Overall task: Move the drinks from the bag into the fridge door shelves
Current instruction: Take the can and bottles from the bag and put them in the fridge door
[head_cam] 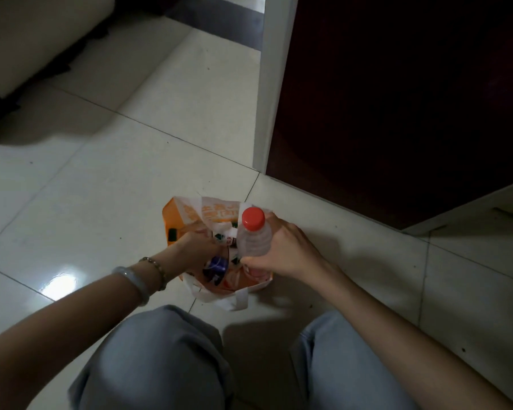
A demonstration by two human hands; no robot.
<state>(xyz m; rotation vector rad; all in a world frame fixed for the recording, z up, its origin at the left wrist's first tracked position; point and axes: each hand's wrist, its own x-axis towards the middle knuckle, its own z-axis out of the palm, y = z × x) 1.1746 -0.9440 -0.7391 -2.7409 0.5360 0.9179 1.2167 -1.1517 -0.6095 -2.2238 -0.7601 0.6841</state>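
An orange and white bag (187,213) stands on the tiled floor in front of my knees. Inside it lie several drinks, among them a blue-labelled one (216,264) and a white carton (227,236). My right hand (285,250) grips a clear water bottle with a red cap (253,232), held upright just above the bag's right side. My left hand (197,250) reaches down into the bag with its fingers curled among the drinks; what it holds is hidden.
A dark red fridge door (397,99) with a white edge (274,84) rises close behind the bag on the right. A pale sofa (33,39) stands at the far left. My two knees in grey-blue trousers (160,359) fill the bottom of the view.
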